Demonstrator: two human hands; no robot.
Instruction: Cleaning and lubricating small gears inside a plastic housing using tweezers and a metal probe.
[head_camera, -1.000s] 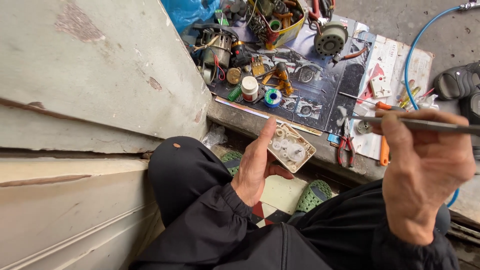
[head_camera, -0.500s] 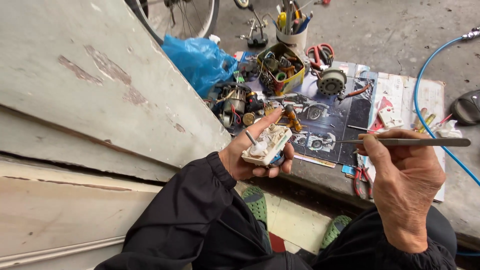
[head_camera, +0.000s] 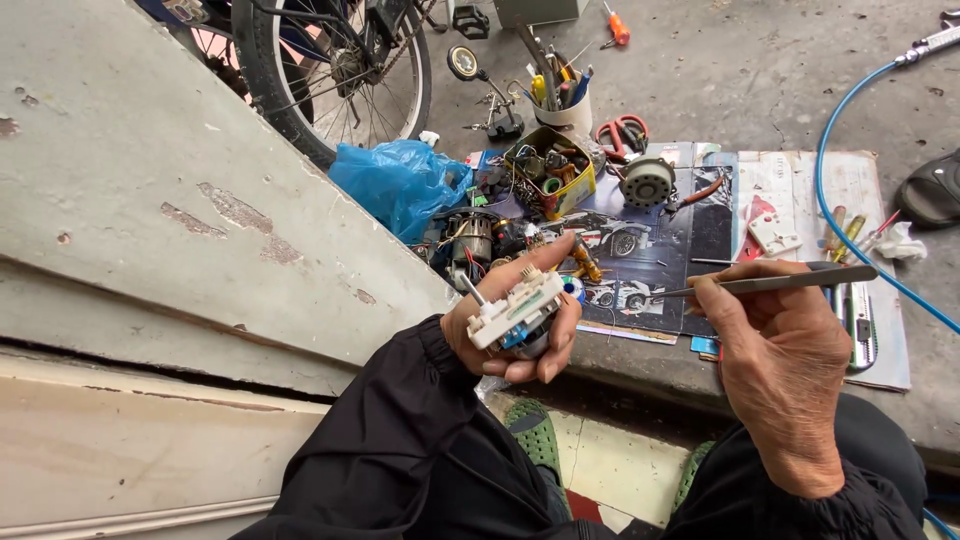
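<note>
My left hand (head_camera: 500, 325) grips a small white plastic switch-like part (head_camera: 518, 312) with a metal pin sticking out of it, tilted up in front of me. My right hand (head_camera: 785, 375) pinches metal tweezers (head_camera: 770, 284), held level with the tips pointing left toward the white part, a short gap between them. Both arms wear black sleeves. Under my hands lies a printed sheet (head_camera: 660, 255) on the concrete floor, strewn with small motor parts.
A yellow tin (head_camera: 552, 172) full of small parts, a white cup of tools (head_camera: 566, 105), red-handled scissors (head_camera: 622, 133), a round motor (head_camera: 646, 181), a blue plastic bag (head_camera: 398, 183), a bicycle wheel (head_camera: 330, 75), a blue hose (head_camera: 850, 180) and a grey door panel (head_camera: 150, 230) at left.
My left hand has raised and turned the white part edge-on. The right hand brought the tweezers slightly lower and closer. The view has tilted up, showing the bicycle wheel.
</note>
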